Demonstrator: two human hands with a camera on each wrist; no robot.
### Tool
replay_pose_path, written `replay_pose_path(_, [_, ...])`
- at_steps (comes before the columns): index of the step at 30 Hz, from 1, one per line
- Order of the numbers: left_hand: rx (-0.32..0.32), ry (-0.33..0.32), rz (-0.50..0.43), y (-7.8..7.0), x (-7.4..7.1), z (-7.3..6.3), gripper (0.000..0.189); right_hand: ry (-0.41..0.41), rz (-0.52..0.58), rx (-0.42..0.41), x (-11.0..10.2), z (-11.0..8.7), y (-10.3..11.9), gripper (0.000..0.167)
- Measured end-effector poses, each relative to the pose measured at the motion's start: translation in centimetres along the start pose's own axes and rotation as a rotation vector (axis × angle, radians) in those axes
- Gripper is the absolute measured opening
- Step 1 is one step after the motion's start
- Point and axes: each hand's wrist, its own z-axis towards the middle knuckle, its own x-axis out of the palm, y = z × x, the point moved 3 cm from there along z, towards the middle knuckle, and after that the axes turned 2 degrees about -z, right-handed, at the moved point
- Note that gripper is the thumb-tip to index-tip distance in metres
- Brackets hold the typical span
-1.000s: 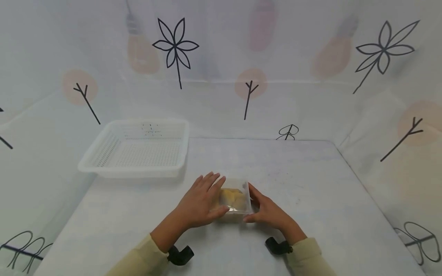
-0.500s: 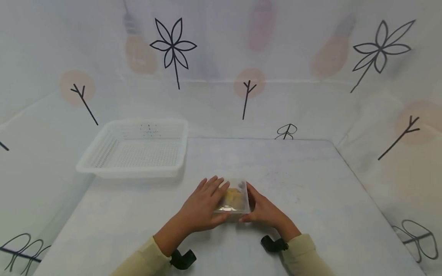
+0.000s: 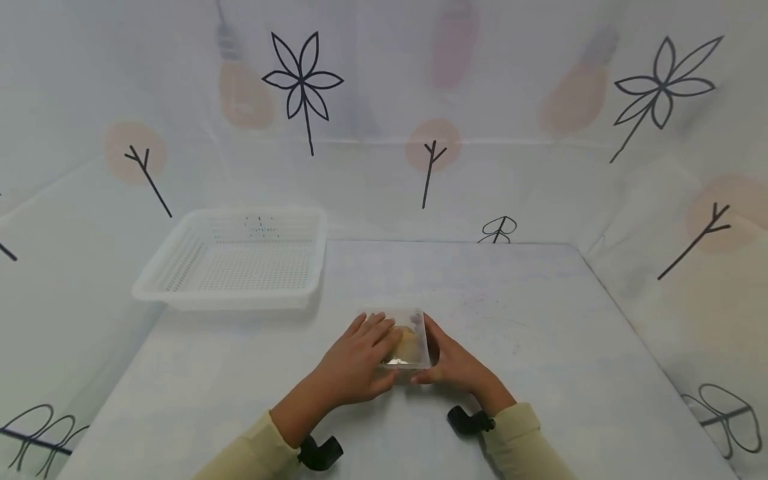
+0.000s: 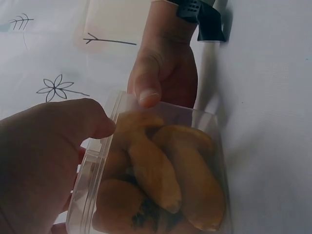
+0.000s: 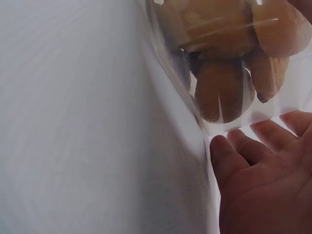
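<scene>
A clear plastic box (image 3: pixel 414 365) with a lid sits on the table between my hands. Inside it lie several tan, mushroom-shaped pieces (image 4: pixel 190 180), seen also through the wall in the right wrist view. My left hand (image 3: pixel 354 363) lies over the left part of the lid, fingers nearly straight and close together. Its thumb rests at the lid's near edge. With my right hand (image 3: pixel 459 367) I hold the right end of the box, thumb at the front and fingers around the far side. In the right wrist view these fingertips touch the clear wall.
A white perforated plastic basket (image 3: pixel 240 300) stands at the back left of the white table (image 3: pixel 528 400). Patterned cloth (image 3: pixel 372 187) hangs behind and along both sides. A black wrist device (image 3: pixel 471 421) sits at each sleeve cuff.
My left hand has shifted a little right and farther over the lid. The box and my right hand have moved slightly left. The basket stays put.
</scene>
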Motion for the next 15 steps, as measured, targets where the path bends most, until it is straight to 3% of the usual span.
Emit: replay_pose_path(15, [0.08, -0.024, 0.032, -0.88, -0.33, 0.54, 0.048, -0.004, 0.001, -0.019, -0.14, -0.06, -0.23, 0.12])
